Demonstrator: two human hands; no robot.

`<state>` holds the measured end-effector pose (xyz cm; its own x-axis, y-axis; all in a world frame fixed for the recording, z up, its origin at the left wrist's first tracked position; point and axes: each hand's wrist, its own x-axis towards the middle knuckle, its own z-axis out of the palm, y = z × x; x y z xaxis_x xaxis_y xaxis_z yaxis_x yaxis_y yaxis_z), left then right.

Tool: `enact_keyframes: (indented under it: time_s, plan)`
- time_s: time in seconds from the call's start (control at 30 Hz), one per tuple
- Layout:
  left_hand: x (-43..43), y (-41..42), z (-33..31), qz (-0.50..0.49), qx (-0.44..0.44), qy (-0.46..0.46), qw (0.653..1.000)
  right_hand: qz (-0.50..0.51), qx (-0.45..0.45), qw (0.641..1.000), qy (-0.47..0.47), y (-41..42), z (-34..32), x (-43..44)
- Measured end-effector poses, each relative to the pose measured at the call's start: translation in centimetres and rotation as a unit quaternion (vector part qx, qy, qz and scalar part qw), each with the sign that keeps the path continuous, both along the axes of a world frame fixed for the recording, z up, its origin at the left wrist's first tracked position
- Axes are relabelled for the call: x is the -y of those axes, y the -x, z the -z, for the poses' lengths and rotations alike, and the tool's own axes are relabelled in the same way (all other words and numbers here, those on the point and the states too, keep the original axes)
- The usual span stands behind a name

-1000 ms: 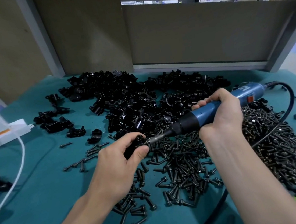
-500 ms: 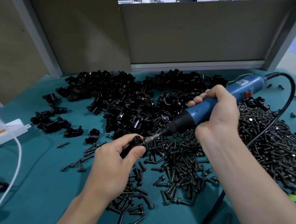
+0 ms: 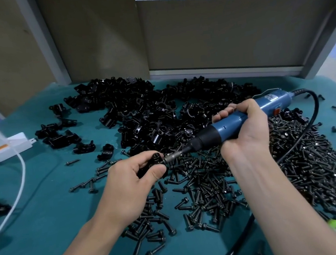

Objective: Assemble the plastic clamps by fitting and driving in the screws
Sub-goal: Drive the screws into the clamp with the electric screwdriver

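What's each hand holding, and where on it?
Left hand pinches a black plastic clamp by its body. Right hand grips the blue electric screwdriver around mid-barrel, its bit at the clamp.

My left hand [image 3: 126, 180] and right hand [image 3: 246, 127] are bare, and so are the left forearm [image 3: 78, 251] and right forearm [image 3: 274, 199] as far as I see them. The left thumbnail [image 3: 159, 170] is cut short.
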<state>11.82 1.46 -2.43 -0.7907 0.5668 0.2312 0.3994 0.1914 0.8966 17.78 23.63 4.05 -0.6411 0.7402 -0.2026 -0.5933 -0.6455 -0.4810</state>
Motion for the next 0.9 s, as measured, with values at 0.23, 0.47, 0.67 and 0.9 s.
enact_keyframes:
  time_s: [0.23,0.47,0.67,0.9]
  plan:
    - [0.2,-0.3,0.0,-0.070,-0.042,0.007,0.997,0.013,-0.007,1.000,0.016,0.0,-0.2,0.6]
    - [0.2,-0.3,0.0,-0.059,-0.028,0.019,0.998,0.006,-0.007,1.000,0.003,0.1,-0.7,0.6]
    - [0.2,-0.4,-0.1,-0.067,-0.022,0.010,0.997,0.010,-0.014,1.000,0.005,0.3,-0.4,1.0]
    - [0.1,-0.3,-0.1,-0.061,-0.024,0.018,0.998,0.010,-0.014,1.000,0.008,0.3,-0.2,1.1]
